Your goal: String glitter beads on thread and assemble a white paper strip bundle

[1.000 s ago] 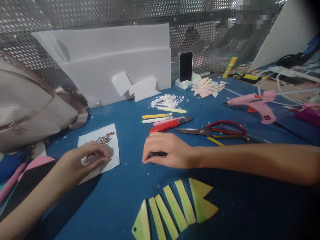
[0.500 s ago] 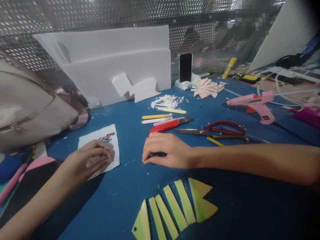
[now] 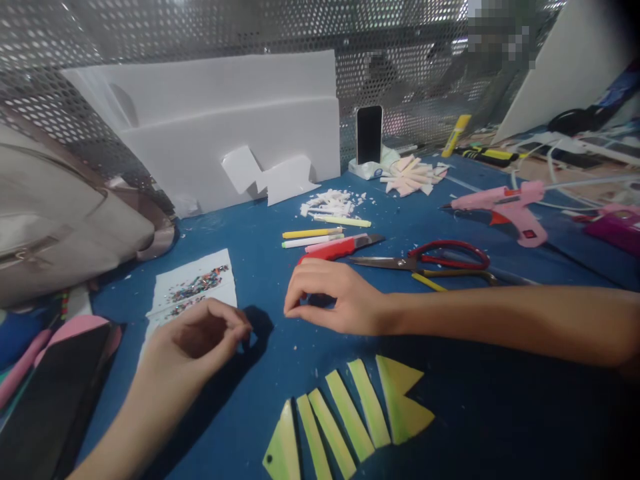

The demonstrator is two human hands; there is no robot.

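Note:
My left hand [image 3: 203, 343] is raised over the blue table, thumb and fingertips pinched together. Whatever is between them is too small to make out. It hovers by the near right corner of a creased white paper [image 3: 227, 293], where a heap of small multicoloured bits [image 3: 197, 285] lies. My right hand [image 3: 340, 297] rests on the table beside the red craft knife [image 3: 333, 250], thumb and fingers also pinched; I cannot make out anything in them. Nearer to me lies a yellow-green fish cut into strips, with a head piece [image 3: 283, 440] and a tail piece [image 3: 400, 403].
Scissors [image 3: 435, 260] and several markers [image 3: 313, 233] lie beyond my right hand. A pink glue gun [image 3: 515, 207] is at the right. Behind are white scraps [image 3: 333, 202], a propped phone [image 3: 369, 135] and white boards [image 3: 240, 133]. A pale bag [image 3: 65, 213] stands left.
My left hand has moved off the paper, rightward and nearer to me, uncovering more of the coloured bits. The right hand has barely moved, and the fish pieces lie as before.

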